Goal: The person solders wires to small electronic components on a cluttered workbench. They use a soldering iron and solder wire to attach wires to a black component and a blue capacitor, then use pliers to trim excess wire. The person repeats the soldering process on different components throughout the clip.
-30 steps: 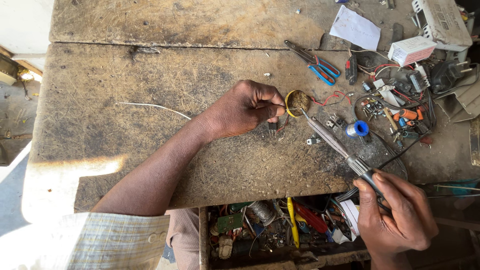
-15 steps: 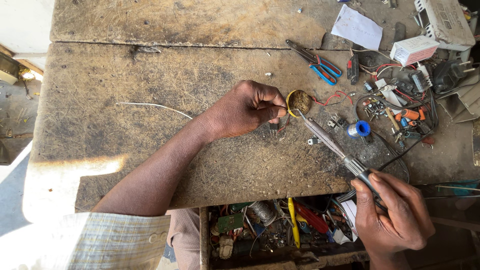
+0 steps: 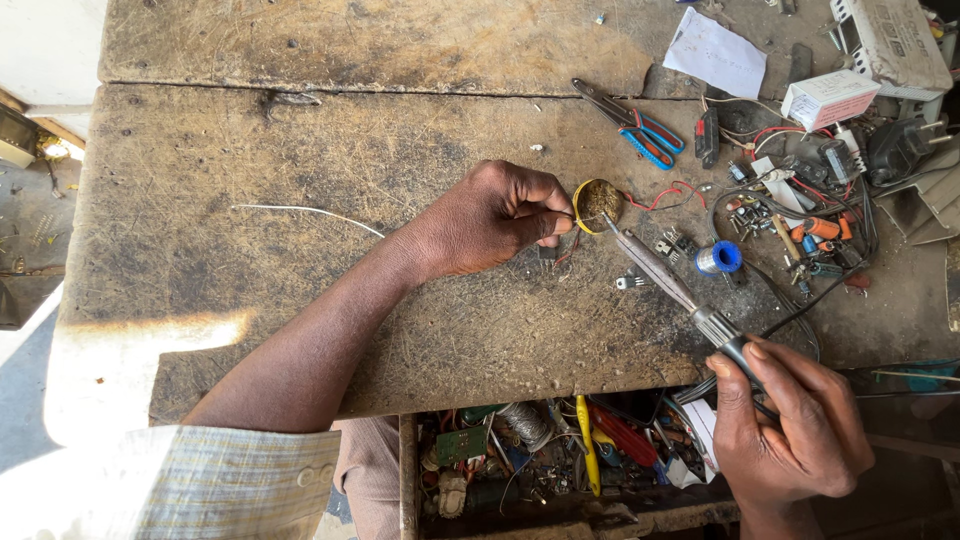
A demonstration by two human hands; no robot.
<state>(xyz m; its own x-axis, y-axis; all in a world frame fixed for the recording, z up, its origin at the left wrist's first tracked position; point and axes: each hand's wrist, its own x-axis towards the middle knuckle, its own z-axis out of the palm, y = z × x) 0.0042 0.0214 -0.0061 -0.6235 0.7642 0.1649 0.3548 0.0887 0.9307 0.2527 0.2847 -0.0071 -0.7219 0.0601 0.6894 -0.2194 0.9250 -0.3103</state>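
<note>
Flux tin [image 3: 600, 203] against left hand [image 3: 490, 220]; right hand [image 3: 790, 425] dips soldering iron [image 3: 660, 272] in

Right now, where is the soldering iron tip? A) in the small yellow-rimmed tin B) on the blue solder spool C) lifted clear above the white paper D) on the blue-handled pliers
A: the right hand holds the soldering iron with its tip at the brown contents of the small yellow-rimmed tin, which the left hand steadies at its rim; the blue solder spool and blue-handled pliers lie apart.
</note>
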